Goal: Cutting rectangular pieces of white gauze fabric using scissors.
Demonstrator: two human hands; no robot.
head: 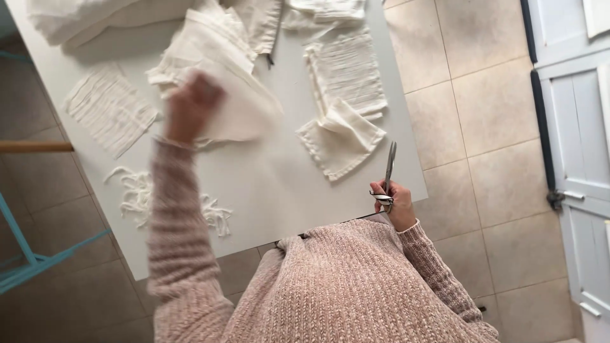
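Scissors (389, 170) rest in the person's right hand (395, 202), blades shut and pointing away from the body, at the near right edge of the white worktop (273, 184); the fingers are curled through the handles. The left hand (190, 107), blurred, is raised over the middle of the worktop and closed on a large piece of white cloth (222, 70), which hangs loose and folded beneath it. Just ahead of the scissors lies a small folded square of cloth (340, 143), and beyond it, touching, a pleated piece (348, 73). Another pleated piece (109, 108) lies to the left, well apart from these. Near the left front edge sits a tangle of white trimmings (143, 197). More white fabric (82, 19) is heaped along the far side. Both arms wear a pink knitted sweater (343, 286). Beige floor tiles (470, 127) show to the right, with a turquoise frame (25, 254) at the left.
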